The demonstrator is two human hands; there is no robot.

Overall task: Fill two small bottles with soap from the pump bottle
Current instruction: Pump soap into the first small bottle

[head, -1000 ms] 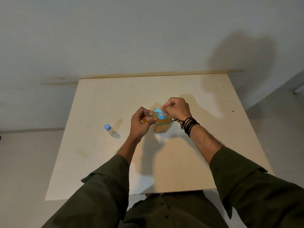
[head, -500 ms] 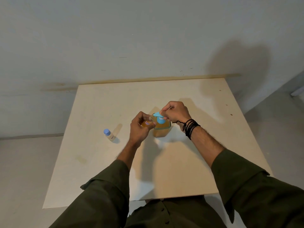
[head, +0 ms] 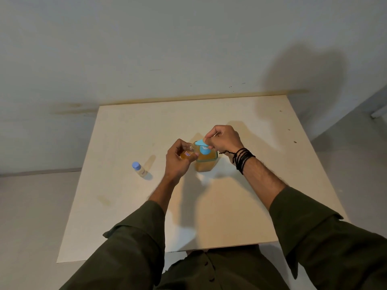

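Since the earlier frames: little change; both hands remain at the pump bottle (head: 206,162), mid-desk (head: 240,216). Left hand (head: 178,162) grips a small bottle (head: 187,154) holding amber soap, tilted, its mouth up at the blue pump head (head: 202,145). Right hand (head: 225,139), fingers curled, presses on the pump head. Second small bottle (head: 139,168), blue-capped, stands apart to the left.

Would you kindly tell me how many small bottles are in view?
2: a small clear bottle with a blue cap standing on the table's left; another small soap-filled bottle held in the left hand at the pump spout.
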